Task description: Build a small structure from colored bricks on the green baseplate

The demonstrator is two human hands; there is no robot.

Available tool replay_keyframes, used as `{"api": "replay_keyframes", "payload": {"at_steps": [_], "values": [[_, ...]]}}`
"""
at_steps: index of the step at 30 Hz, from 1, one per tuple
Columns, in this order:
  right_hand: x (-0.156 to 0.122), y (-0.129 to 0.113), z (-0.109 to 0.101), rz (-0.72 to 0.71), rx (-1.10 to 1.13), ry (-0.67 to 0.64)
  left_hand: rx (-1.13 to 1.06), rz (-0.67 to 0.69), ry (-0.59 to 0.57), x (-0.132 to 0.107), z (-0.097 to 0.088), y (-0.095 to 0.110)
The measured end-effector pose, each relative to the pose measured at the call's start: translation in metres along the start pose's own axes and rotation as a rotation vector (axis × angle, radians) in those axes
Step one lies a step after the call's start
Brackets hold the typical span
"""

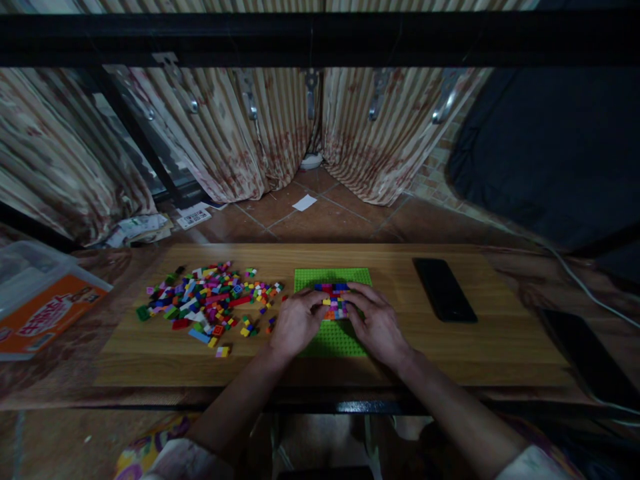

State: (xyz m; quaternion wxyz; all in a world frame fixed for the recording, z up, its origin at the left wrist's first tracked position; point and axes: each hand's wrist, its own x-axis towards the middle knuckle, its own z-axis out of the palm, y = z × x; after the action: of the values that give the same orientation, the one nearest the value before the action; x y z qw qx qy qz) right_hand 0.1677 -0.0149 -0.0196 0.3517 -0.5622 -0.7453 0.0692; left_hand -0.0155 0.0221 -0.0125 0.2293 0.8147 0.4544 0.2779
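A green studded baseplate [345, 340] lies on the wooden table, and a block of joined multicoloured building bricks [336, 308] sits over its middle. My left hand [299, 322] grips the left side of the block, its thumb and forefinger closed beside a small yellow brick [327, 302]. From the right, my right hand [377, 323] curls its fingers over the block, with thumb and forefinger tips against its right part. Blue and red bricks show along the block's far edge. My fingers hide both of its sides, and I cannot tell whether it is pressed onto the baseplate.
A pile of loose bricks [205, 297] spreads over the left of the wooden table [420, 363]. A black phone [444, 290] lies to the right. Beyond the table's left end stands a clear plastic box [30, 267] with an orange label. A dark bar [320, 40] crosses above.
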Motion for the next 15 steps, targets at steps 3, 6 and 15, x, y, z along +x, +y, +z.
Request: {"api": "replay_keyframes", "payload": {"at_steps": [3,6,15], "values": [[-0.0001,0.0001,0.0001,0.002,0.005,0.000,0.031,-0.012,0.003,-0.0007,0.0000,-0.0001],[-0.0003,0.0002,0.0001,-0.001,0.003,-0.010,0.068,-0.009,0.000,-0.0016,0.0000,0.0003],[0.0003,-0.0008,-0.0011,-0.011,0.006,-0.020,0.157,0.003,0.020,-0.0056,0.0006,0.0038]]}}
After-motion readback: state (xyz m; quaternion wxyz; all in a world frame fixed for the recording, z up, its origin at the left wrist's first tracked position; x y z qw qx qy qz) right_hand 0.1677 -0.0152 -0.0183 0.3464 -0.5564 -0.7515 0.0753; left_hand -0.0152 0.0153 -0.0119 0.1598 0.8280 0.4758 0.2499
